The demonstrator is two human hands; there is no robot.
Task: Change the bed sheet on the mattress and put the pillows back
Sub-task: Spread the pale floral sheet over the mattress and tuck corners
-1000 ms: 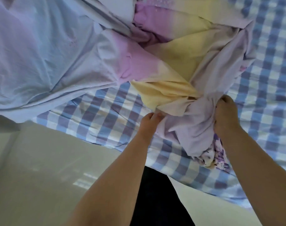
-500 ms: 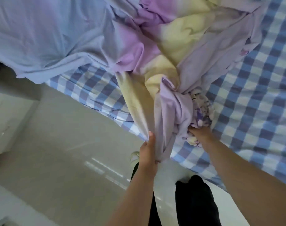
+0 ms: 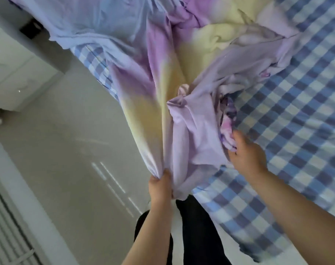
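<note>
A pastel sheet [image 3: 159, 60] in blue, lilac and pale yellow lies bunched across the bed and hangs off its near edge. My left hand [image 3: 161, 186] is closed on a gathered lilac fold of it below the mattress edge. My right hand [image 3: 247, 153] rests against the crumpled floral-printed end [image 3: 227, 119] of the bundle, with its fingers touching the cloth; the hand is blurred. Under all this lies a blue, white and grey checked sheet [image 3: 289, 131] covering the mattress. No pillows are in view.
A glossy pale floor [image 3: 71, 150] stretches left of the bed. White furniture [image 3: 15, 77] stands at the far left and a ribbed white panel [image 3: 8, 226] at the lower left. My dark trousers [image 3: 197, 236] are right against the bed edge.
The pastel sheet has been dragged toward me and off the bed edge. My left hand has dropped lower with its fold. My right hand has shifted from a firm grasp to the floral end.
</note>
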